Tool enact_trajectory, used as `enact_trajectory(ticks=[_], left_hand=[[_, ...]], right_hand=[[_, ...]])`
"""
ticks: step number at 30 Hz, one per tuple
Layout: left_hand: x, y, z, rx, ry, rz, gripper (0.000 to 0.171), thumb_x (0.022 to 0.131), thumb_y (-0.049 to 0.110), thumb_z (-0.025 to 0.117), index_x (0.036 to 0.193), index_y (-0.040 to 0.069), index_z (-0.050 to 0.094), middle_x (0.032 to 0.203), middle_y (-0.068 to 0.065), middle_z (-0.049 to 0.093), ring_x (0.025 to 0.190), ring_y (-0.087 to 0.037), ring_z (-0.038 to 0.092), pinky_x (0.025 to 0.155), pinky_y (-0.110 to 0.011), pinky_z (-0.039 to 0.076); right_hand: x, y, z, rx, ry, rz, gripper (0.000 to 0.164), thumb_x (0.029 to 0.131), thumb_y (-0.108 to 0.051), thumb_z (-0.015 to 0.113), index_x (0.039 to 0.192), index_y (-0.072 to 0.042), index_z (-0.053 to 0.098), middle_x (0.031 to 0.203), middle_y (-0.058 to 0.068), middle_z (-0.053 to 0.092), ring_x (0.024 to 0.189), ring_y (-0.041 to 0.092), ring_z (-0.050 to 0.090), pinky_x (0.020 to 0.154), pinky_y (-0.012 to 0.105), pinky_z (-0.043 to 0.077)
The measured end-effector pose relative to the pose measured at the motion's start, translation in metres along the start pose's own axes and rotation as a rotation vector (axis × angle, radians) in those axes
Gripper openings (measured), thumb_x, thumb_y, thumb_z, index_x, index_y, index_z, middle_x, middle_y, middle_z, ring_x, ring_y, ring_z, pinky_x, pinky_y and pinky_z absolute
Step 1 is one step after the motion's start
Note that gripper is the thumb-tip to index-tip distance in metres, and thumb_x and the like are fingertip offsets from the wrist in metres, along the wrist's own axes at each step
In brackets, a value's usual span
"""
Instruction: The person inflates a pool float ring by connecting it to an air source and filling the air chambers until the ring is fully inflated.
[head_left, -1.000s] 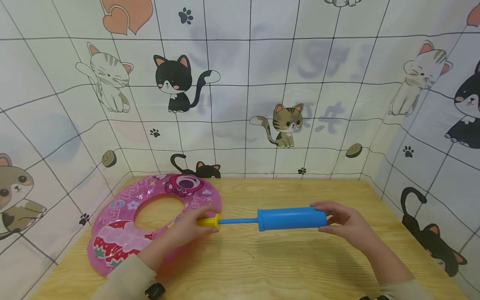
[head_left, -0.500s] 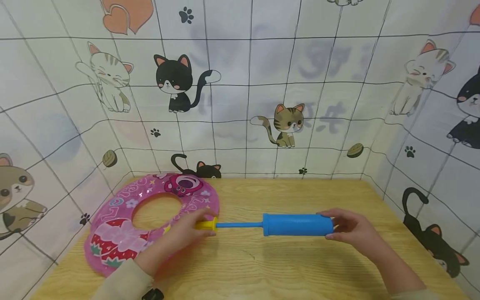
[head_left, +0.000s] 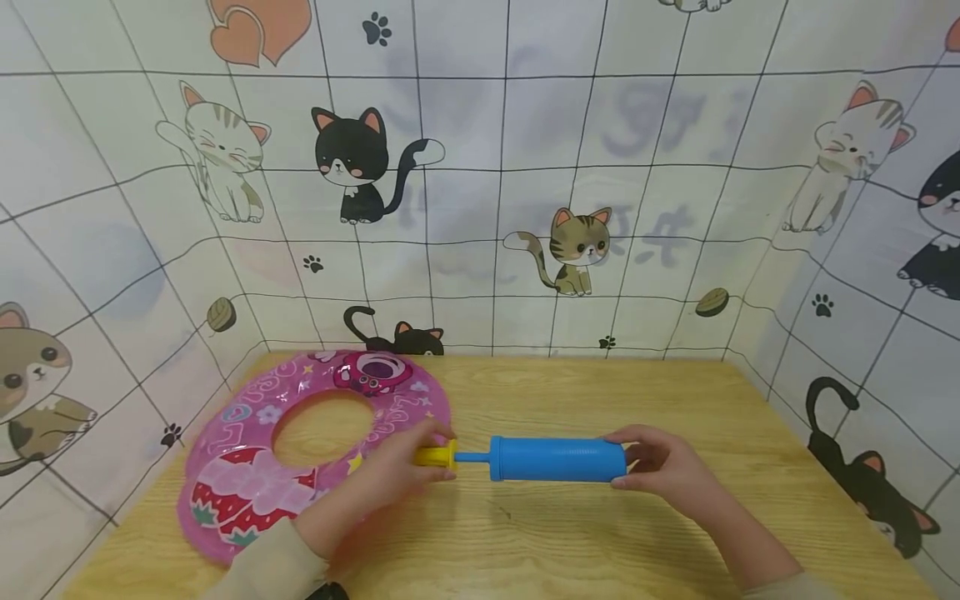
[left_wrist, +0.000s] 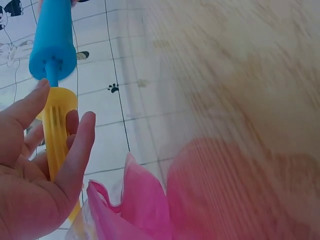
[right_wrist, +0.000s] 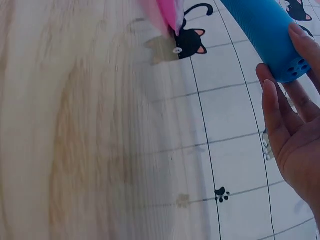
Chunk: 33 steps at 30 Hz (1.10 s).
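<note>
A blue hand pump is held level above the table between the two hands. My left hand grips its yellow handle; in the left wrist view, fingers and thumb lie around the ribbed handle. Only a short length of the blue rod shows between handle and barrel. My right hand holds the barrel's far end by its fingertips, and small holes in that end show in the right wrist view. Behind the left forearm lies a pink inflatable swim ring, partly covered by the hand.
The wooden table is walled in by white grid-patterned sheeting with cartoon cats on it. The swim ring takes up the table's left side, and its pink edge shows near the left hand.
The rod first slid a little further out, then went mostly into the barrel as the right hand brought the barrel leftward. The left hand shifted slightly right, still gripping the pump's handle.
</note>
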<state>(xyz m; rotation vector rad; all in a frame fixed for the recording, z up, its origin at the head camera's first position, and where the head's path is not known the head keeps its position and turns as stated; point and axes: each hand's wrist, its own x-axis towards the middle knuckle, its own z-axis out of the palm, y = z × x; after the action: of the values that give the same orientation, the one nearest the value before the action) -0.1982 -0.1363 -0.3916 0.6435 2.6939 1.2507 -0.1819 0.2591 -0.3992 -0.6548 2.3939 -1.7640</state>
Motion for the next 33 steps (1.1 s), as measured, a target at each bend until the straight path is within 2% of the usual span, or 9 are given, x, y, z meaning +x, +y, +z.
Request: enact_trajectory(ticks=[6, 11, 17, 25, 28, 33], left_hand=[[0.002, 0.005, 0.007, -0.019, 0.001, -0.006, 0.044, 0.082, 0.021, 0.081, 0.121, 0.020, 0.060, 0.118, -0.006, 0.063, 0.111, -0.031, 0.058, 0.088, -0.045, 0.052], [0.004, 0.010, 0.010, 0.005, 0.020, -0.014, 0.046, 0.081, 0.020, 0.081, 0.120, 0.021, 0.059, 0.119, -0.009, 0.062, 0.108, -0.033, 0.058, 0.082, -0.044, 0.054], [0.002, 0.009, 0.009, 0.016, 0.026, -0.011, 0.045, 0.080, 0.019, 0.082, 0.120, 0.021, 0.060, 0.117, -0.008, 0.063, 0.107, -0.032, 0.058, 0.081, -0.044, 0.054], [-0.004, -0.001, 0.003, 0.020, 0.002, 0.001, 0.042, 0.084, 0.025, 0.078, 0.123, 0.028, 0.062, 0.120, 0.000, 0.063, 0.112, -0.030, 0.057, 0.090, -0.047, 0.051], [-0.006, -0.004, 0.000, 0.036, 0.006, -0.023, 0.045, 0.083, 0.029, 0.079, 0.125, 0.030, 0.062, 0.123, 0.001, 0.062, 0.115, -0.029, 0.056, 0.093, -0.049, 0.049], [-0.011, -0.008, -0.006, 0.041, -0.001, -0.062, 0.047, 0.082, 0.031, 0.080, 0.125, 0.030, 0.062, 0.117, 0.002, 0.063, 0.107, -0.025, 0.058, 0.090, -0.046, 0.051]], right_hand=[[0.010, -0.006, 0.017, 0.004, -0.008, -0.006, 0.048, 0.081, -0.010, 0.080, 0.124, -0.001, 0.061, 0.117, 0.008, 0.060, 0.091, 0.028, 0.065, 0.073, 0.038, 0.057], [0.014, -0.011, 0.028, 0.026, -0.009, -0.002, 0.050, 0.081, -0.009, 0.080, 0.125, 0.001, 0.060, 0.117, 0.021, 0.057, 0.091, 0.032, 0.064, 0.073, 0.038, 0.057], [0.013, -0.014, 0.031, 0.008, -0.013, 0.008, 0.050, 0.081, -0.010, 0.079, 0.126, 0.000, 0.059, 0.116, 0.025, 0.056, 0.091, 0.031, 0.064, 0.074, 0.038, 0.057], [0.000, -0.015, 0.015, -0.102, 0.006, -0.157, 0.047, 0.082, -0.005, 0.077, 0.126, -0.005, 0.061, 0.118, 0.002, 0.061, 0.090, 0.021, 0.064, 0.076, 0.034, 0.056], [-0.007, -0.016, 0.006, -0.128, 0.017, -0.181, 0.047, 0.082, -0.003, 0.077, 0.126, -0.005, 0.061, 0.118, -0.004, 0.061, 0.089, 0.020, 0.064, 0.076, 0.033, 0.056], [-0.020, -0.013, -0.010, -0.149, 0.030, -0.187, 0.047, 0.082, 0.000, 0.076, 0.126, -0.004, 0.060, 0.121, -0.008, 0.061, 0.089, 0.020, 0.065, 0.075, 0.032, 0.056]])
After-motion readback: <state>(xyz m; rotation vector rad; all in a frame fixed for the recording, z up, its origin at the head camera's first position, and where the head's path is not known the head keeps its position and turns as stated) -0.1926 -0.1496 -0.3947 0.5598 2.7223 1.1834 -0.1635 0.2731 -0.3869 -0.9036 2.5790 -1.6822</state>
